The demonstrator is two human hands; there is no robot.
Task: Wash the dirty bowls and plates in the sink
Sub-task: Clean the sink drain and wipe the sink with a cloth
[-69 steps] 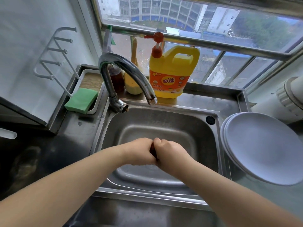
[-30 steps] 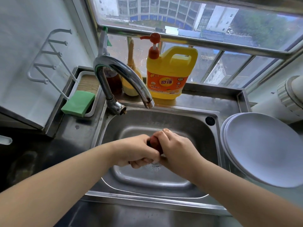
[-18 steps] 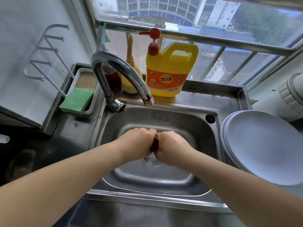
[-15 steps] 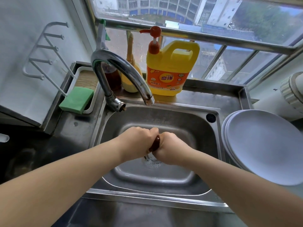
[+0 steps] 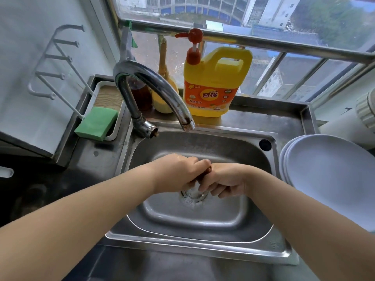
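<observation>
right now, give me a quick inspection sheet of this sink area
surface: steel sink holds no dishes; foam at the drain.
job's things: white plates stacked right of the basin.
clutter: green sponge in a tray, yellow detergent jug behind the faucet.
hands: left hand and right hand both grip a small reddish-brown object, mostly hidden, above the drain.
cables: nothing seen.
surroundings: window behind, white wall rack on the left.
</observation>
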